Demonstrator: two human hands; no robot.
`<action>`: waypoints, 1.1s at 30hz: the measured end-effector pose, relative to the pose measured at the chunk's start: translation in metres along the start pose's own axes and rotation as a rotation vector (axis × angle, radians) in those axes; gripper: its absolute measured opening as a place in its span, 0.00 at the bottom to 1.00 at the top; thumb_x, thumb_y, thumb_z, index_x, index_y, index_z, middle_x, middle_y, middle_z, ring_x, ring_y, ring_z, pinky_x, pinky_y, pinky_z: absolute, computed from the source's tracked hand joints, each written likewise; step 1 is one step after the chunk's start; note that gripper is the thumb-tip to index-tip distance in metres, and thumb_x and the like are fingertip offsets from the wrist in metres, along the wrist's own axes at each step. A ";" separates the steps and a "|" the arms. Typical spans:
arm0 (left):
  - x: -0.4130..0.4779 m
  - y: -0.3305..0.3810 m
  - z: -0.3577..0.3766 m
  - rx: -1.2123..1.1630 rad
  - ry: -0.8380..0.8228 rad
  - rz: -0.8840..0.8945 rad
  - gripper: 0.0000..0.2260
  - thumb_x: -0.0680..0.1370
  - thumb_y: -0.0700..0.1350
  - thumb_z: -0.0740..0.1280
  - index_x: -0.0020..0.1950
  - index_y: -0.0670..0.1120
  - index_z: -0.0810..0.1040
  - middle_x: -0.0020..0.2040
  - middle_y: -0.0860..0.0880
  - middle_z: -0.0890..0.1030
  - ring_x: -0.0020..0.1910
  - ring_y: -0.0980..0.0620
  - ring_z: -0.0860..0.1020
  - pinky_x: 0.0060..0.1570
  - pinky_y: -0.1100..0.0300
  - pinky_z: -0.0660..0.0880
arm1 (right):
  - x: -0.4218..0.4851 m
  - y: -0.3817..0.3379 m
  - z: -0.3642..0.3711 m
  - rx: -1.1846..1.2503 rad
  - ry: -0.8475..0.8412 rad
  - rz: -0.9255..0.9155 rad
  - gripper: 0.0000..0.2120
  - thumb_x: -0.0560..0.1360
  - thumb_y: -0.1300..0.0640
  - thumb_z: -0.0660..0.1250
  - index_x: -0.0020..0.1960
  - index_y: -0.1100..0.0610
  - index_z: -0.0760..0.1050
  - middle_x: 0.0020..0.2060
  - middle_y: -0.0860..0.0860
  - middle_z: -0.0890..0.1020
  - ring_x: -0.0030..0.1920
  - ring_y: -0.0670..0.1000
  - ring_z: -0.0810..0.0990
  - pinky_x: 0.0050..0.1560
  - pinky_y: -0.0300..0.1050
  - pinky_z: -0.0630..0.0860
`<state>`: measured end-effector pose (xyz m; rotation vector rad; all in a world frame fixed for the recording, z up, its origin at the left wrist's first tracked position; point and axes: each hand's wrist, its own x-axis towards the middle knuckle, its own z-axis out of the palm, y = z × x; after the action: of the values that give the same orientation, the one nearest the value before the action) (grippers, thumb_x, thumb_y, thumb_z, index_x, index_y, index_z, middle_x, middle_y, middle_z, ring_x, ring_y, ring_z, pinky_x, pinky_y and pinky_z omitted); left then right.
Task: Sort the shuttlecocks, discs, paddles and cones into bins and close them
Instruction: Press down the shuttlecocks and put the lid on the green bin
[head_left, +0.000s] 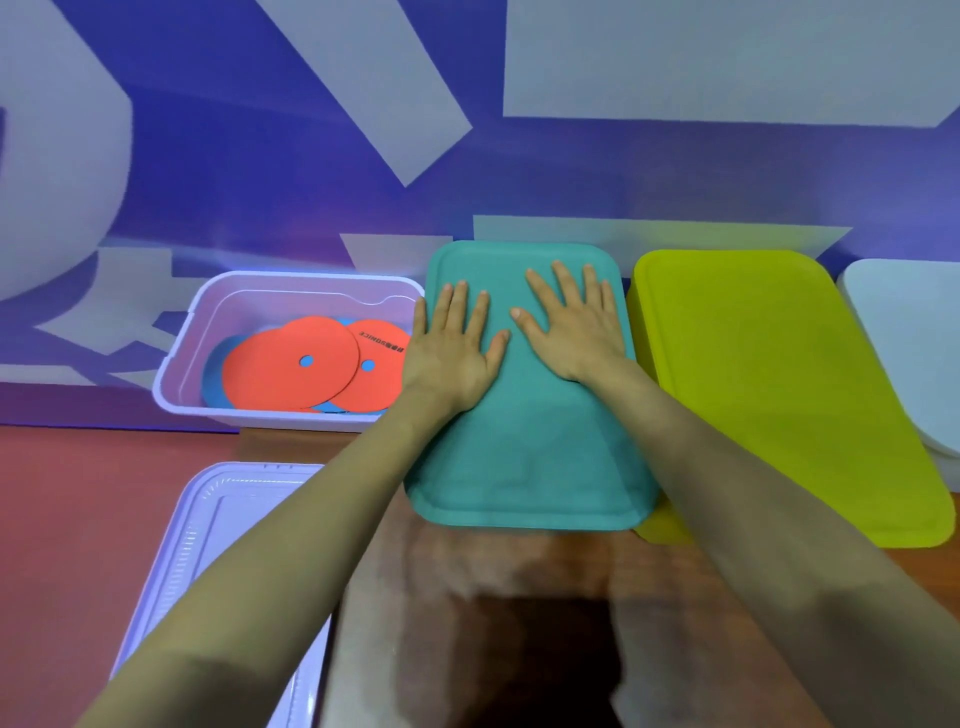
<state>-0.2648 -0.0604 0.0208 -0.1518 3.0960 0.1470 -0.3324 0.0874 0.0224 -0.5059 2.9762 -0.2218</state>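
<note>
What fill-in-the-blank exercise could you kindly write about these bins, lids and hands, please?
The teal rectangular plastic lid is pressed by ____ flat hands, the left hand and right hand.
The open lilac plastic bin holds flat orange round ____ with centre holes.
The lime-green rectangular plastic lid sits to the ____ of the teal one.
Missing words: two; discs; right.

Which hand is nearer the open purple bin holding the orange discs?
Left. The left hand lies flat on the teal lid at its edge beside the purple bin; the right hand lies farther over, toward the lime lid.
</note>
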 end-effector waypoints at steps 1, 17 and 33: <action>-0.003 0.001 -0.003 -0.029 0.029 0.028 0.27 0.82 0.56 0.48 0.76 0.44 0.56 0.77 0.41 0.56 0.76 0.44 0.53 0.74 0.47 0.47 | 0.000 0.001 -0.001 0.031 0.010 -0.005 0.29 0.78 0.35 0.46 0.76 0.44 0.50 0.77 0.49 0.49 0.76 0.57 0.42 0.74 0.54 0.39; -0.097 0.018 0.014 -0.119 0.228 0.061 0.21 0.77 0.48 0.54 0.62 0.39 0.76 0.61 0.39 0.77 0.61 0.40 0.76 0.61 0.47 0.71 | -0.100 -0.010 0.013 0.085 0.218 -0.038 0.21 0.79 0.50 0.52 0.70 0.55 0.67 0.70 0.55 0.68 0.72 0.55 0.63 0.72 0.56 0.53; -0.153 0.020 0.006 -0.317 0.193 0.241 0.26 0.76 0.59 0.55 0.62 0.44 0.78 0.65 0.44 0.76 0.64 0.45 0.74 0.66 0.42 0.65 | -0.174 0.019 -0.002 0.148 0.093 -0.296 0.24 0.79 0.44 0.53 0.70 0.54 0.67 0.71 0.52 0.66 0.74 0.55 0.57 0.73 0.54 0.51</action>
<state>-0.1149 -0.0252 0.0235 0.2128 3.2474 0.6685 -0.1757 0.1637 0.0365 -0.9397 2.9292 -0.4996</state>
